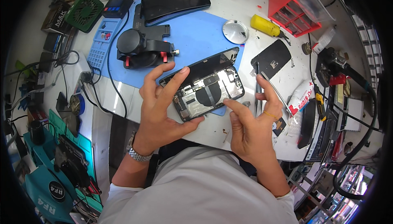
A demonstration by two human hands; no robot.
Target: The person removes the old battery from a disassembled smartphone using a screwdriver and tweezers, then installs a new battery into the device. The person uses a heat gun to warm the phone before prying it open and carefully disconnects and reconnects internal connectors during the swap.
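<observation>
An opened smartphone is tilted in front of me, its dark screen lifted along the far side. Its inside shows a battery area, a round black patch and metal parts. My left hand grips it, thumb at the near edge and fingers at the screen's left end. My right hand touches the phone's near right edge with the index fingertip; its other fingers are raised and apart. Slim metal tools show just behind those fingers; whether any touches the hand I cannot tell.
A blue mat bears a black clamp holder and a dark phone. Rightward are a round metal dish, a yellow bottle, a black phone panel, a white tube and a red drawer box.
</observation>
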